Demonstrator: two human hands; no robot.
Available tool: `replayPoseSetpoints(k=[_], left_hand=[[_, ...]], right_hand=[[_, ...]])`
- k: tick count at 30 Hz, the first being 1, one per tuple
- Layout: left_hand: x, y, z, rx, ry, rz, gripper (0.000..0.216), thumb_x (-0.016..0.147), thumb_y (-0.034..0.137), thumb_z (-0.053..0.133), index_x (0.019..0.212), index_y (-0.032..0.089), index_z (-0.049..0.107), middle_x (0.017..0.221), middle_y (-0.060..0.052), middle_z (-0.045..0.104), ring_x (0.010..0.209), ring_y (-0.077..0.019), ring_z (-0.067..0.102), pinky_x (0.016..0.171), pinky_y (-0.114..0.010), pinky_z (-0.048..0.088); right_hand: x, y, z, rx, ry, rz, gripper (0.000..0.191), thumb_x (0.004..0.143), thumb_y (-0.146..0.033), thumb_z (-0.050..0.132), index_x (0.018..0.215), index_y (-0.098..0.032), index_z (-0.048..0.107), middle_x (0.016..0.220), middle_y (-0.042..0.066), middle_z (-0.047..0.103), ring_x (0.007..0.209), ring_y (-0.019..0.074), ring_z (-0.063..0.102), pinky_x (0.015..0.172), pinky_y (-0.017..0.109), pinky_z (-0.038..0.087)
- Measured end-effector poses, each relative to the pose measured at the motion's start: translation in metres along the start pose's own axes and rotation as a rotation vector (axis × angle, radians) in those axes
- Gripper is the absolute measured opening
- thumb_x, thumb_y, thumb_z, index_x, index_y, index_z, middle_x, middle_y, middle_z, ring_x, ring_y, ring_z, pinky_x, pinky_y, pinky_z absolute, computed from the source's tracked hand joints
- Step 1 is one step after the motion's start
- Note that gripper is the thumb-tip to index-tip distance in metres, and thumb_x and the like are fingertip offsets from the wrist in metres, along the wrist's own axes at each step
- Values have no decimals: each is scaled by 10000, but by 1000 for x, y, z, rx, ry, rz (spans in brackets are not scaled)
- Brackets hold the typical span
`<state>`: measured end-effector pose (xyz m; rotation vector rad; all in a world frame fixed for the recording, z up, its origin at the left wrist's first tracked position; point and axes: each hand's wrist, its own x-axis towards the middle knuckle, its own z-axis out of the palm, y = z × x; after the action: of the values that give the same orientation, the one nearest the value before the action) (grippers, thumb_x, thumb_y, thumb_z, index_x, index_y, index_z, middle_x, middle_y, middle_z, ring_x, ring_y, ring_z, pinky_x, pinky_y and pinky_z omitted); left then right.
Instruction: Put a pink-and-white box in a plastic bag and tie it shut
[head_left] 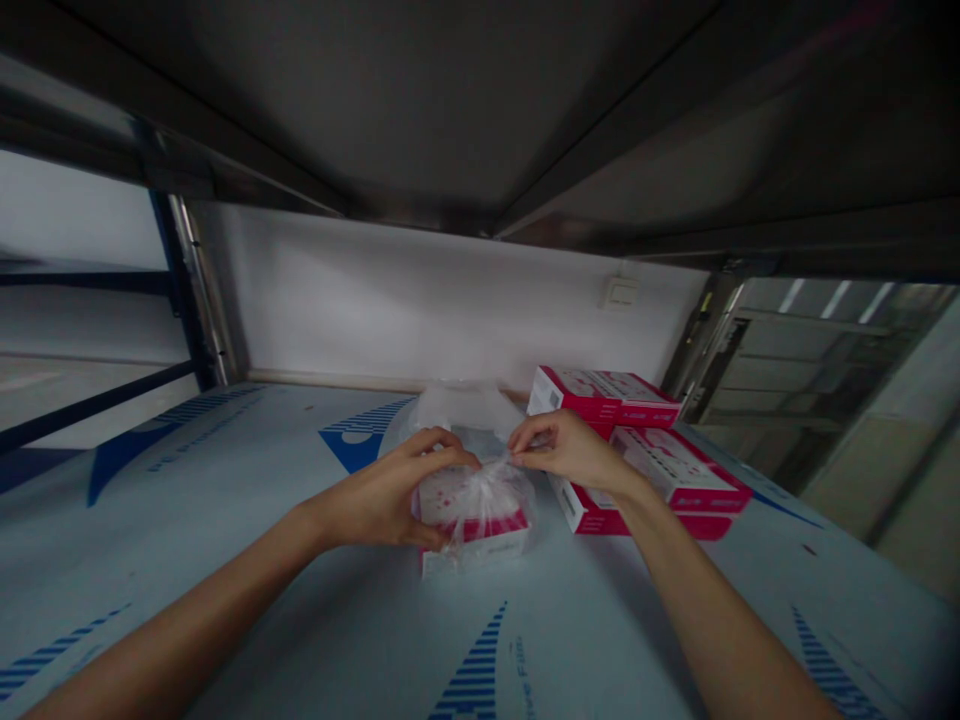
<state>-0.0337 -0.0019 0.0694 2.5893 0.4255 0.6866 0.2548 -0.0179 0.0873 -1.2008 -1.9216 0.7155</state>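
A pink-and-white box (470, 526) lies inside a clear plastic bag (487, 490) on the film-covered surface. My left hand (390, 490) curves around the left side of the bagged box, its thumb low at the front and its fingers bent over the top. At the gathered plastic above the box, my right hand (559, 448) pinches a bit of the bag between thumb and fingertips. The bag's loose upper part (461, 402) spreads behind the box toward the wall. To the right of my right hand stands a stack of similar pink-and-white boxes (667, 510).
A dark shelf (420, 110) hangs low overhead. The white wall (420, 300) at the back carries a switch plate (621, 293). Metal posts stand at both back corners, the left post (196, 290) beside a dark blue frame. Blue-printed protective film (225, 610) covers the work surface.
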Motion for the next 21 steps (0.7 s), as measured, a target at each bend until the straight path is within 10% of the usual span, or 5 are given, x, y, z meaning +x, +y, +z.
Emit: replayPoseSetpoints(k=[11,21], left_hand=[[-2,-4,0,-7,-15,-3,805,669,269,909,1369,348,520,1368,-64,486,1287,-291,478,1114,-508,407],[-3,-3,-3,-41,-57,38,975,617,367,942,1464,363,459,1441,-89,451,1354,-321,422,1155,-538,358]], right_hand=[[-2,-3,1,-61,-131,-48,356,705,-173,764,1050,-260,757,886,2,717,821,143,654,762,292,540],[4,0,10,-258,-33,-101,49,800,-233,741,756,-229,761,784,18,675,757,150,619,709,307,478]])
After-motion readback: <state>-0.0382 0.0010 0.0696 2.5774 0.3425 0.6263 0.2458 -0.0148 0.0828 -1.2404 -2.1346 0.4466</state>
